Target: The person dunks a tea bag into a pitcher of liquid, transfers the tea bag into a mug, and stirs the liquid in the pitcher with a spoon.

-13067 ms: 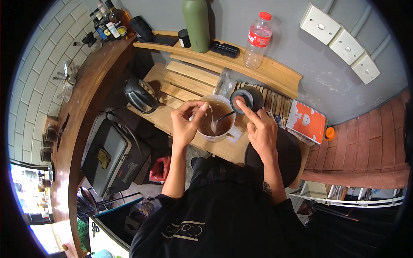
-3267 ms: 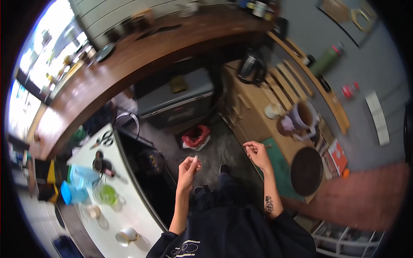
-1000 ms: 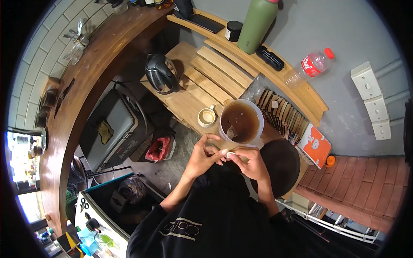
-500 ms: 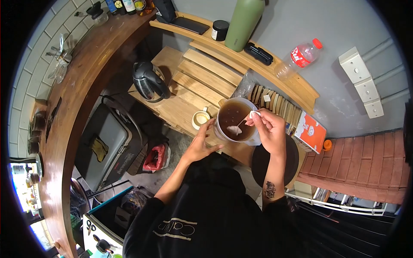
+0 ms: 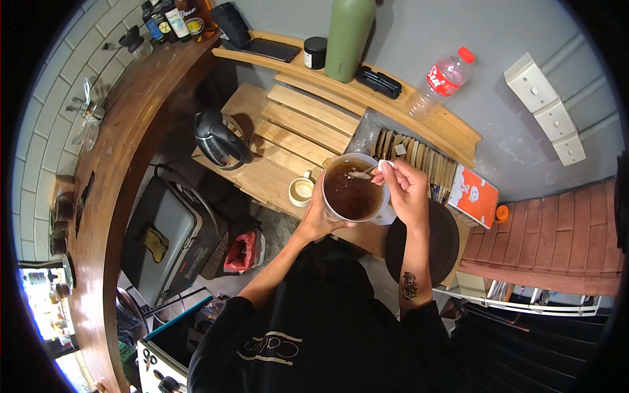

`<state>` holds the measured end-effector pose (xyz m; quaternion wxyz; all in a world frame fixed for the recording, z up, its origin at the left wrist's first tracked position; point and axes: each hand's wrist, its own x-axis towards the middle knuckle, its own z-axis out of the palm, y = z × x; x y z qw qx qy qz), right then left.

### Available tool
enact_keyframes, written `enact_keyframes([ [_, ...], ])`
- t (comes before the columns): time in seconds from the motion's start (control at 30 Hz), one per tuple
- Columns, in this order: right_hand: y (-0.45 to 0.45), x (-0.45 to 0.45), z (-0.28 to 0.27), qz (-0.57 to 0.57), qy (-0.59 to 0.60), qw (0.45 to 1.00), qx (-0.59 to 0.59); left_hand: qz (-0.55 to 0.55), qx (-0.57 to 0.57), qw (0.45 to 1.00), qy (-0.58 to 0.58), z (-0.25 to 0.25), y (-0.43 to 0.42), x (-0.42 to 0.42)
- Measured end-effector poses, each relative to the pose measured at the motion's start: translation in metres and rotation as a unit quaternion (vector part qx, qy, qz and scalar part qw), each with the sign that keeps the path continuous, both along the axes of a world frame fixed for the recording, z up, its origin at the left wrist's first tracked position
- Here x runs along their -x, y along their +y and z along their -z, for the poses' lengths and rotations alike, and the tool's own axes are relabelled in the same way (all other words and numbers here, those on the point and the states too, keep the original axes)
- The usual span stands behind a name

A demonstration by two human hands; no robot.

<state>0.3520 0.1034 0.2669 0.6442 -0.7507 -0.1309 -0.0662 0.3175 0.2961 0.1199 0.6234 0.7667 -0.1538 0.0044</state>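
A translucent plastic pitcher [image 5: 385, 215] holds brown tea [image 5: 354, 198] with small bubbles on the surface. My left hand [image 5: 317, 217] is curled against the pitcher's left side, thumb along the near side. Above the right part of the rim, my right hand [image 5: 407, 190] is closed in a pinch on the white tag of a tea bag [image 5: 359, 175]. The tea bag is at the tea's surface near the far side. A small cream cup [image 5: 301, 191] with a pale inside stands just left of my left hand.
A black electric kettle [image 5: 221, 141] stands on the slatted wooden bench [image 5: 308, 114]. Right of the pitcher are a dark round disc [image 5: 422, 245], a row of books [image 5: 419, 157] and an orange notebook [image 5: 473, 196]. A green bottle [image 5: 348, 39] and a plastic bottle [image 5: 442, 82] line the shelf.
My left hand has closed in against the pitcher's side. The tea bag has moved from the near left of the tea to the far side, with my right hand slightly higher.
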Motion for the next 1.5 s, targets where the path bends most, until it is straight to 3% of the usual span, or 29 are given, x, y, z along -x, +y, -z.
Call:
enact_keyframes([
  [0.17,-0.009,0.004,0.019,-0.015,0.069,0.997,-0.023,0.017,0.044,0.999,-0.008,0.006,-0.001,-0.009],
  [0.27,-0.015,0.009,0.0,-0.009,0.007,1.0,-0.027,0.024,0.088,0.996,-0.004,0.013,-0.003,-0.011],
  [0.47,-0.016,0.003,0.018,-0.032,0.038,0.999,-0.022,0.029,0.065,0.997,-0.006,0.009,-0.003,-0.015],
  [0.53,-0.012,0.005,0.015,-0.03,0.035,0.999,-0.015,0.032,0.138,0.99,0.014,0.009,-0.006,-0.016],
  [0.6,-0.008,0.011,-0.005,-0.032,0.004,0.999,-0.029,0.029,0.127,0.991,0.01,0.011,-0.004,-0.015],
  [0.9,-0.005,0.008,0.013,-0.028,0.027,0.998,-0.051,0.026,0.077,0.997,0.007,0.016,-0.001,-0.016],
  [1.03,-0.011,0.006,-0.006,-0.02,-0.038,0.999,-0.004,0.033,0.055,0.998,0.022,0.014,-0.001,-0.017],
  [1.13,-0.011,0.003,0.013,-0.063,0.04,0.997,0.009,0.025,0.008,1.0,0.0,0.013,0.002,-0.017],
  [1.23,-0.009,0.003,0.012,-0.052,0.001,0.999,-0.015,0.006,0.065,0.998,0.019,0.012,-0.001,-0.014],
  [1.37,-0.015,0.002,-0.014,-0.056,-0.029,0.998,-0.007,0.017,0.036,0.999,0.024,0.017,0.0,-0.017],
  [1.5,-0.014,-0.003,0.015,-0.068,0.027,0.997,-0.002,0.009,0.066,0.998,0.021,0.015,-0.003,-0.015],
])
